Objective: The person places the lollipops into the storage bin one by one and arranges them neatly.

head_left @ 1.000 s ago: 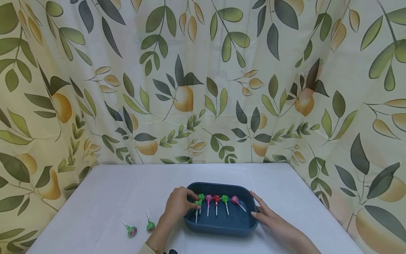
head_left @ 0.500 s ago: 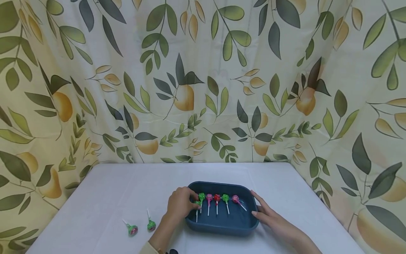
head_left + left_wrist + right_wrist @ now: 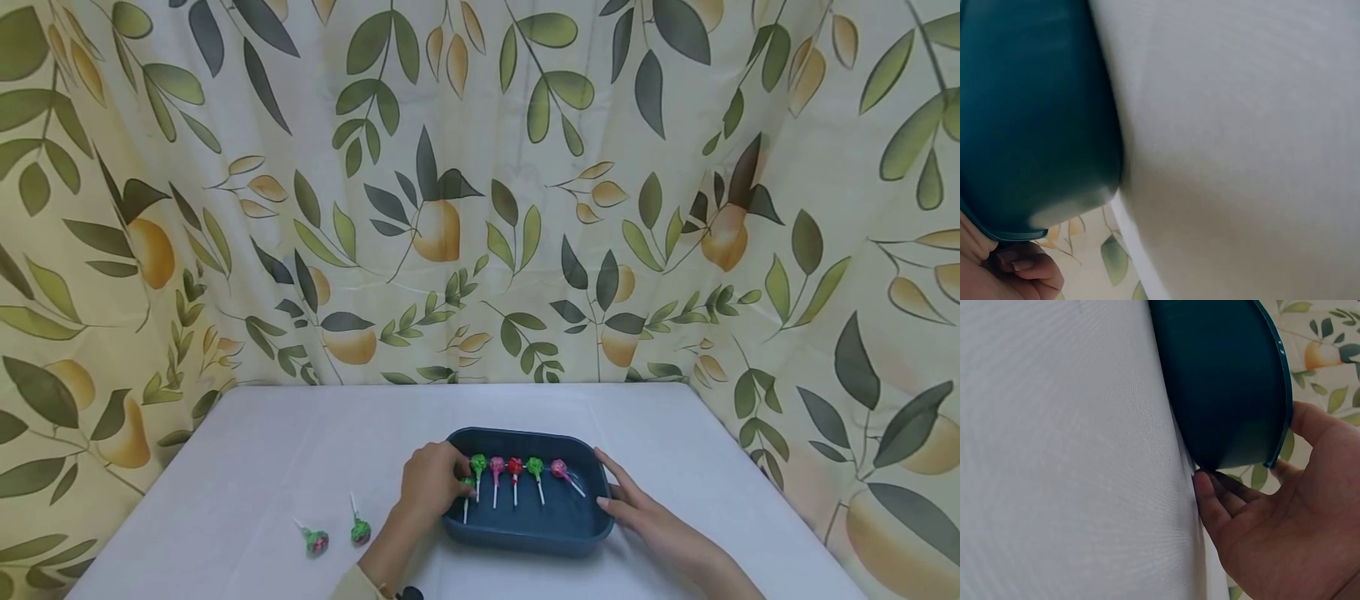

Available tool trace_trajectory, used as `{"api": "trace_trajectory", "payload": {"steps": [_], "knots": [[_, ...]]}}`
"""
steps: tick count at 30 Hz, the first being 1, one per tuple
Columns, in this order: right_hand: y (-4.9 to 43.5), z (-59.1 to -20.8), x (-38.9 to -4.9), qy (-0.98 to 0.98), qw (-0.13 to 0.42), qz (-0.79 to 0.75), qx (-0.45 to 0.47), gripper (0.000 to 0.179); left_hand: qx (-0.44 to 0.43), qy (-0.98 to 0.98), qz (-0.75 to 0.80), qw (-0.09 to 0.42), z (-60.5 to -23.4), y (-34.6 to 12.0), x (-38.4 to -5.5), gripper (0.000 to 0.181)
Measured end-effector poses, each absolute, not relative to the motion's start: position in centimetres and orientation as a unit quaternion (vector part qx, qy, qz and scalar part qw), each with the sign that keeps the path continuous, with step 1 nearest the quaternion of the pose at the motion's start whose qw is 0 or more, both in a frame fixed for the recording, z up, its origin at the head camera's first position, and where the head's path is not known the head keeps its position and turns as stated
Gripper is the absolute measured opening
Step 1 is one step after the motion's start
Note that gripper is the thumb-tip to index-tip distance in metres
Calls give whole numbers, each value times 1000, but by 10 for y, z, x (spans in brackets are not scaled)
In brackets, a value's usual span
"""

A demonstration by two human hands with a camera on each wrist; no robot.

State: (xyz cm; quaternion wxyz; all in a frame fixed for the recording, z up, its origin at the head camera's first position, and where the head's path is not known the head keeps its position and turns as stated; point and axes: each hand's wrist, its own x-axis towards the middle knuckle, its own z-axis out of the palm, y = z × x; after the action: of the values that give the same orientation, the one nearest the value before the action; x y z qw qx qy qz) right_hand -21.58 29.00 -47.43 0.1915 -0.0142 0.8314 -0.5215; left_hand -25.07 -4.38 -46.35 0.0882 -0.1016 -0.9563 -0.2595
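Note:
In the head view my left hand point(image 3: 431, 482) reaches over the left end of a dark blue tray point(image 3: 536, 546). Its thumb and fingers pinch a green-wrapped lollipop point(image 3: 469, 482), whose white stick points toward me; the fingers partly cover the candy. To its right lies a row of lollipops: a green lollipop point(image 3: 478, 463), a pink lollipop point(image 3: 497, 465), a red lollipop point(image 3: 514, 467), then another green one and a slanted pink one. My right hand point(image 3: 641, 512) holds the tray's right end. In the right wrist view its thumb is at the rim and its fingers at the base.
Two green-and-red lollipops lie on the white table left of the tray: one lollipop point(image 3: 317, 542) farther out and one lollipop point(image 3: 361, 531) near my left forearm. A patterned curtain point(image 3: 480, 250) hangs behind the table point(image 3: 300, 433) and at both sides.
My left fingers have shifted slightly over the pinched green lollipop and hide more of its candy. The tray, the right hand and the other lollipops keep their places as the head view drifts a little.

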Motion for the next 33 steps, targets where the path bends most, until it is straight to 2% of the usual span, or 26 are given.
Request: {"api": "trace_trajectory", "payload": {"steps": [33], "knots": [[288, -472, -217, 836, 192, -514, -5, 79, -82, -958, -266, 69, -462, -43, -251, 22]]}}
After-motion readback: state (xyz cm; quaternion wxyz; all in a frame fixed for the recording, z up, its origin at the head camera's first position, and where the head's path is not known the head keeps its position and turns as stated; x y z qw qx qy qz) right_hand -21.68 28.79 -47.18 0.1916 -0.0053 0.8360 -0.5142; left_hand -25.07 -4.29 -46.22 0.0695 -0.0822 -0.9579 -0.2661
